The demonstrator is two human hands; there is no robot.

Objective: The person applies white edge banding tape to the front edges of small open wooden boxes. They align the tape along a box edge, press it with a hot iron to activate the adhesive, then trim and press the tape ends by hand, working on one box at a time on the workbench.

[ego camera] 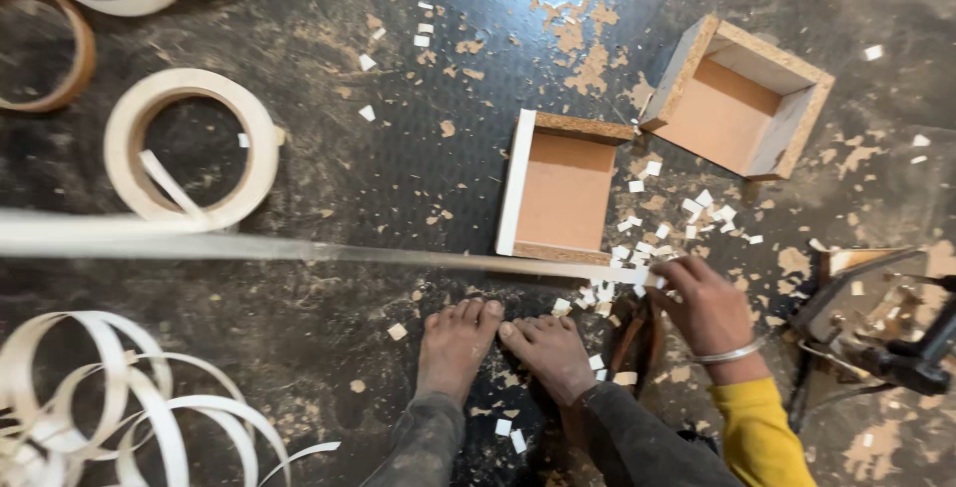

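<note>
I judged my right hand point(702, 308), grip pinched on the long white edge-banding strip point(299, 248) beside the open chipboard box point(560, 188), mid-trimming; next needed cutting square; left hand unseen.

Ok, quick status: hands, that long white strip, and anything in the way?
Right hand pinches long white edging strip at its end. Left hand out of view. Open chipboard box just beyond; white offcuts litter the floor.

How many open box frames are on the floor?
2. One box frame lies just beyond the feet, past the white strip that the right hand pinches. The other box frame sits tilted at upper right. More may lie out of view.
</note>
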